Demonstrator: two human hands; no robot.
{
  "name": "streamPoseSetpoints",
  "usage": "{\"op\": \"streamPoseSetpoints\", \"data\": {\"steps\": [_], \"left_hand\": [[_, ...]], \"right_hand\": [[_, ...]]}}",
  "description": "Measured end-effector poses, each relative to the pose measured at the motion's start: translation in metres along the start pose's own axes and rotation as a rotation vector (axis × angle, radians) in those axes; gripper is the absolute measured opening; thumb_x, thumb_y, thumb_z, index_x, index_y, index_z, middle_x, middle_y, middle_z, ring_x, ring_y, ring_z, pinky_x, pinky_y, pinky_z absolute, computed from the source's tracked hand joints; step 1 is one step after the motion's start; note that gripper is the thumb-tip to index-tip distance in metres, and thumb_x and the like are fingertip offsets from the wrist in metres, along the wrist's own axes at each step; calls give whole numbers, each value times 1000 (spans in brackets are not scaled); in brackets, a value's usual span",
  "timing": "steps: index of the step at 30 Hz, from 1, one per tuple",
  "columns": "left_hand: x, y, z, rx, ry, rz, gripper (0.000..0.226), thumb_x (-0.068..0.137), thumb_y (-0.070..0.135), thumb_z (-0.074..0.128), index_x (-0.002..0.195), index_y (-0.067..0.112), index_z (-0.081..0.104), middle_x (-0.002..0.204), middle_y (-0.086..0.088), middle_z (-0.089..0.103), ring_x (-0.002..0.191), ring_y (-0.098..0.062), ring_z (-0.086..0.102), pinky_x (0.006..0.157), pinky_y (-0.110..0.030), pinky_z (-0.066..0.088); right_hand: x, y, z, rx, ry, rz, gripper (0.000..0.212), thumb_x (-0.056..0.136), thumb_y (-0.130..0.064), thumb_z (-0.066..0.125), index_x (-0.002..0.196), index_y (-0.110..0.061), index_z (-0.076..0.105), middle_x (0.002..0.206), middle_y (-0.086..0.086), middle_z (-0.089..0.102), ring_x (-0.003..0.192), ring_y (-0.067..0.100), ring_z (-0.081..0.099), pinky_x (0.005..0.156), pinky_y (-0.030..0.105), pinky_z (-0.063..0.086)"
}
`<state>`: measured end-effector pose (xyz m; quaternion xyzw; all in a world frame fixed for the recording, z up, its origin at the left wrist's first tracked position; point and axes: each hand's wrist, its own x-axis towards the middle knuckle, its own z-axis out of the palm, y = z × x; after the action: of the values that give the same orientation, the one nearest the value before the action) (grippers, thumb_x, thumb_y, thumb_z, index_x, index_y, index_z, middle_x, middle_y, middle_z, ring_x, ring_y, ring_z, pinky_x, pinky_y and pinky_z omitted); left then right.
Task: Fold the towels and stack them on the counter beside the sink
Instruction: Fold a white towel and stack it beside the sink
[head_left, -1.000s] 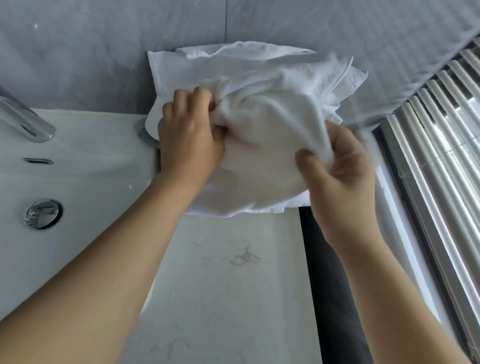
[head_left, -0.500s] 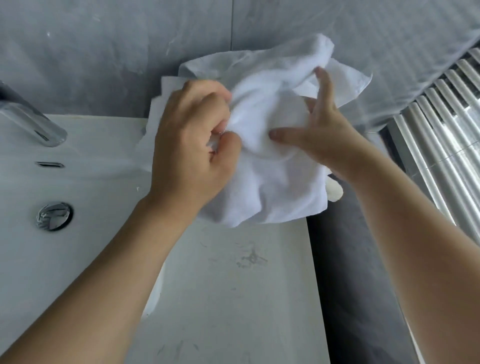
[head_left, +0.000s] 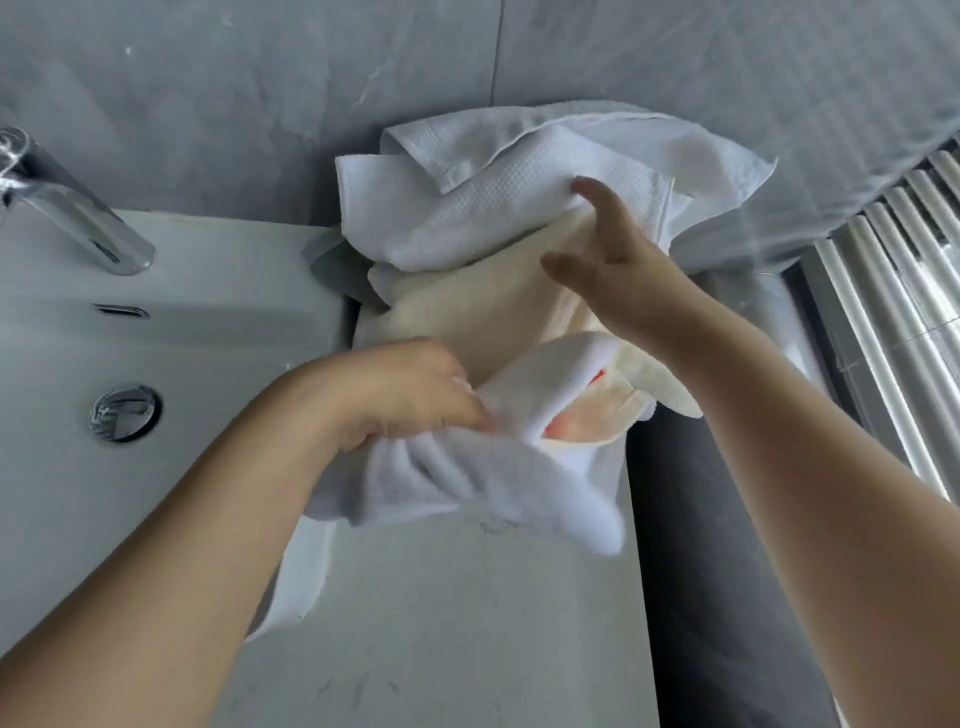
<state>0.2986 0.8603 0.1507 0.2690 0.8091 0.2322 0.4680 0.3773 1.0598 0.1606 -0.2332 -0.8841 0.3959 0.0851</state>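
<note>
Fingers of L hand (head_left: 400, 389) bunch white towel (head_left: 467, 467) — R hand (head_left: 618, 270) spread wide over pile (head_left: 519, 208).

Soft, even daylight, fairly bright overall. Brightest strip at right edge of frame, where the slatted blind (head_left: 893, 291) glows pale. Glare spots on chrome faucet (head_left: 78, 223) upper left and drain (head_left: 124, 413). Shadows faint, soft-edged. White towel (head_left: 467, 467) at centre smeared w/ motion blur; left hand (head_left: 400, 395) slightly soft too. Wide-angle bending at frame edges; mild haze in upper right.
</note>
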Motion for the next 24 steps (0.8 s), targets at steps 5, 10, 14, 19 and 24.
{"op": "streamPoseSetpoints", "data": {"steps": [5,10,14,19,24], "left_hand": [[8,-9,-11,-600,312,114,36,83,25,77,55,21,57,57,0,60,58,-18,60,55,-26,44],[4,-17,-1,-805,325,258,34,81,28,70,100,0,66,92,-16,67,84,-27,67,76,-37,47],[0,-27,2,-849,333,262,36,71,29,62,86,-4,57,82,-13,52,75,-25,54,68,-37,38],[-3,-47,6,-1104,252,108,18,72,33,58,61,20,52,63,-1,50,59,-18,53,56,-27,42],[-3,-44,19,-1333,96,113,43,88,32,49,49,21,61,51,2,57,50,-14,61,47,-19,48]], "right_hand": [[-41,7,2,-67,106,-197,59,94,-41,50,148,-21,38,161,0,18,149,10,9,120,36,12],[-79,21,20,-292,-90,-294,92,79,-70,47,153,-19,25,162,-6,13,149,5,6,121,47,4],[-66,25,18,-213,-179,-195,81,84,-71,28,155,-32,18,163,-14,-4,148,3,-9,121,46,-3],[-77,23,32,-342,-185,-284,105,64,-92,43,151,-38,23,161,-7,-20,148,19,-18,118,55,-8],[-122,37,77,-441,128,-290,62,74,-58,70,122,-22,57,124,1,47,115,25,44,102,40,33]]}}
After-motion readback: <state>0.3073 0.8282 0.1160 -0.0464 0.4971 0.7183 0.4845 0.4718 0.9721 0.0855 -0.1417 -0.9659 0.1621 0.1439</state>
